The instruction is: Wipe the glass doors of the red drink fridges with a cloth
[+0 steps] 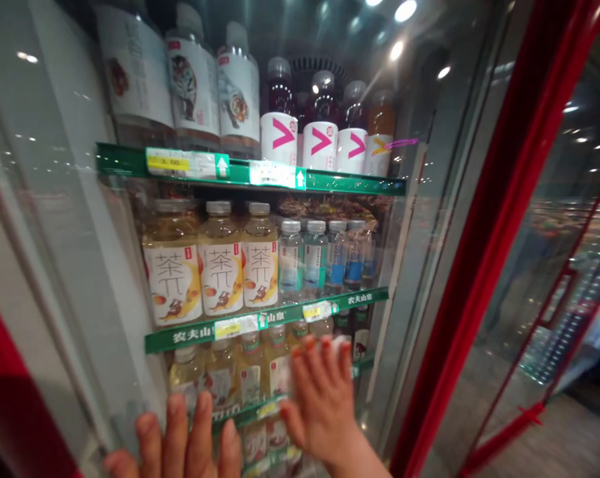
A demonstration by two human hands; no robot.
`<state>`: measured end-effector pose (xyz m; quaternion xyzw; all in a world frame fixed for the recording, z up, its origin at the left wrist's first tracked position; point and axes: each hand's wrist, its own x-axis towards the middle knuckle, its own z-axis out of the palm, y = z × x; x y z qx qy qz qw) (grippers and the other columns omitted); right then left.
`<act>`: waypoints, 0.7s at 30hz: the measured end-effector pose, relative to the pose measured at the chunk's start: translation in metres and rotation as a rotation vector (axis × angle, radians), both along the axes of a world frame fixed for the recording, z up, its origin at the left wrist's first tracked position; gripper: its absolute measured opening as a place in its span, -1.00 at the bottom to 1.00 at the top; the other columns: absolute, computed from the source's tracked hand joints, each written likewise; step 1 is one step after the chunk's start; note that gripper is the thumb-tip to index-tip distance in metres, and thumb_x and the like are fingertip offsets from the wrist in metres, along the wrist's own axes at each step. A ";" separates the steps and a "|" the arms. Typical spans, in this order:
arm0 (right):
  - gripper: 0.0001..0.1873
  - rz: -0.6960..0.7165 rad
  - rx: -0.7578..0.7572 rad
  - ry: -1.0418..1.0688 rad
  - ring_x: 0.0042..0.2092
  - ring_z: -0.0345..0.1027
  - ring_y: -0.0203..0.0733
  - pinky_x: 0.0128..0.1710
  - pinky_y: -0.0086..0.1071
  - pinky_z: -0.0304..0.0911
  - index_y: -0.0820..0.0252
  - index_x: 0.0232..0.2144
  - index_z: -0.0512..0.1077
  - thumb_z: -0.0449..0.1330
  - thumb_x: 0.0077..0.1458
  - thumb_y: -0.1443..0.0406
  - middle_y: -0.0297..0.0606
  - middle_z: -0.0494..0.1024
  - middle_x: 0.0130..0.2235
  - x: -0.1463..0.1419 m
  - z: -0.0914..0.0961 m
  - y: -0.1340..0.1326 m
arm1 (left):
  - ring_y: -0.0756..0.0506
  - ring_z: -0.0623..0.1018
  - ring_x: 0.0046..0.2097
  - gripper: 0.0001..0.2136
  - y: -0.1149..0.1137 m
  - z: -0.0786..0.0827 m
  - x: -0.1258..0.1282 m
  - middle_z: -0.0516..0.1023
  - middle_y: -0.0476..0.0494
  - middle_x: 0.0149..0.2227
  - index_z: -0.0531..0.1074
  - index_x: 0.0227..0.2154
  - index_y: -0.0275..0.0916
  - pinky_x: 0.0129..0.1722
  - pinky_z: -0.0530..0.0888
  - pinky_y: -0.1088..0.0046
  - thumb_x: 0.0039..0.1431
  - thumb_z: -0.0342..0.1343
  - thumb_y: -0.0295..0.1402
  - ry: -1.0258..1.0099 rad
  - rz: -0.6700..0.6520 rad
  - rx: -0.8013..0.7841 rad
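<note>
A glass-fronted drinks cooler with a red frame (472, 245) fills the view before me. My left hand (180, 441) is at the bottom left, back toward me, fingers raised and apart, holding nothing. My right hand (324, 401) reaches farther forward from the bottom right. Its fingers are stretched out and slightly spread, a little blurred, with nothing seen in them. It overlaps the lower-shelf bottles (279, 365). Whether either palm touches the glass I cannot tell. Above my hands, yellow tea bottles (221, 265) and small clear bottles (316, 262) stand on the middle shelf.
On the top shelf are bottles with tiger labels (237, 96) and dark drinks with pink-marked labels (320, 143). Green shelf strips (330, 180) carry price tags (275, 174). Reflected lights streak the glass. Another red-framed panel (549, 312) stands at the right, above the floor (569, 438).
</note>
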<state>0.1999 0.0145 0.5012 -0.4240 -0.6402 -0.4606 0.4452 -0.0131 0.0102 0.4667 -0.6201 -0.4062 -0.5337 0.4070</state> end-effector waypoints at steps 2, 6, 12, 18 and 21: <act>-0.26 -0.085 0.025 0.357 0.63 -0.26 0.05 0.61 0.20 -0.18 0.06 0.62 -0.14 -0.09 0.52 0.14 -0.21 -0.13 0.63 0.053 -0.010 0.008 | -0.24 -0.16 0.67 -0.20 -0.004 0.007 0.002 -0.10 -0.26 0.65 0.05 0.54 -0.39 0.64 -0.30 0.11 0.29 0.20 -0.46 0.013 0.001 0.005; -0.23 -0.129 0.122 0.557 0.63 -0.41 0.23 0.57 0.34 -0.20 0.17 0.62 -0.34 -0.17 0.53 0.21 0.01 -0.32 0.64 0.077 -0.008 0.021 | -0.24 -0.12 0.66 -0.19 -0.006 0.008 0.003 -0.11 -0.19 0.65 0.03 0.55 -0.33 0.65 -0.21 0.12 0.29 0.21 -0.46 -0.004 0.019 -0.006; -0.31 -0.022 0.009 0.005 0.62 -0.16 -0.06 0.52 0.05 0.17 -0.26 0.55 0.09 -0.03 0.44 0.08 -0.62 0.05 0.60 -0.007 -0.063 -0.009 | -0.25 -0.09 0.66 -0.17 -0.007 0.006 0.000 -0.08 -0.20 0.65 0.06 0.55 -0.30 0.65 -0.19 0.12 0.27 0.25 -0.49 -0.010 -0.002 -0.020; -0.20 -0.133 0.100 0.386 0.62 -0.67 0.18 0.54 0.45 -0.26 0.22 0.61 -0.43 -0.21 0.47 0.30 0.04 -0.52 0.63 0.050 -0.048 0.002 | -0.27 -0.09 0.66 -0.17 -0.007 0.004 0.002 -0.07 -0.23 0.64 0.07 0.54 -0.31 0.66 -0.18 0.09 0.27 0.27 -0.46 -0.021 -0.016 -0.023; -0.20 -0.100 0.045 0.349 0.64 -0.57 0.19 0.54 0.44 -0.24 0.18 0.62 -0.32 -0.15 0.48 0.25 0.01 -0.39 0.65 0.014 -0.047 0.004 | -0.24 -0.07 0.66 -0.15 -0.011 0.004 -0.001 -0.07 -0.19 0.64 0.04 0.56 -0.23 0.66 -0.15 0.09 0.27 0.28 -0.45 -0.019 -0.019 -0.046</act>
